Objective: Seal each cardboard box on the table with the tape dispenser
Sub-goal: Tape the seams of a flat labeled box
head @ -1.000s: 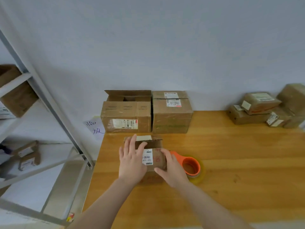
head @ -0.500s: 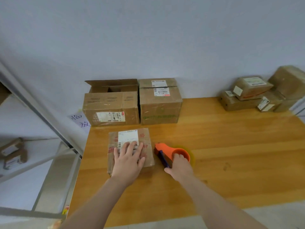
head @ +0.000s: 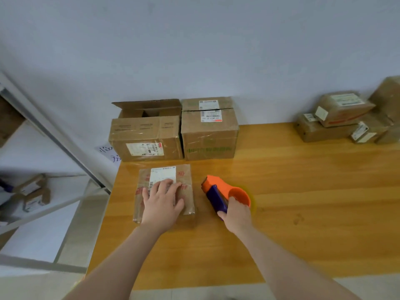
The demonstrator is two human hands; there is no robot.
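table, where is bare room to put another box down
Bare wood lies right of the tape dispenser, between it and the parcel pile, and along the near edge of the table. Crowded: the far left, with the open box, closed box and small box.

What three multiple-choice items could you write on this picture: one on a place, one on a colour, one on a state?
1. Where is the tape dispenser?
A. on the table, right of the small cardboard box
B. on top of that box
C. left of that box

2. What colour is the dispenser's body?
A. green
B. orange
C. white

3. How is the left hand?
A. gripping the dispenser
B. curled in a fist
C. flat on the box

Answers: 1 A, it lies beside the box, gripped by the right hand. 2 B, the body is orange. 3 C, it lies straight-fingered on the box top.
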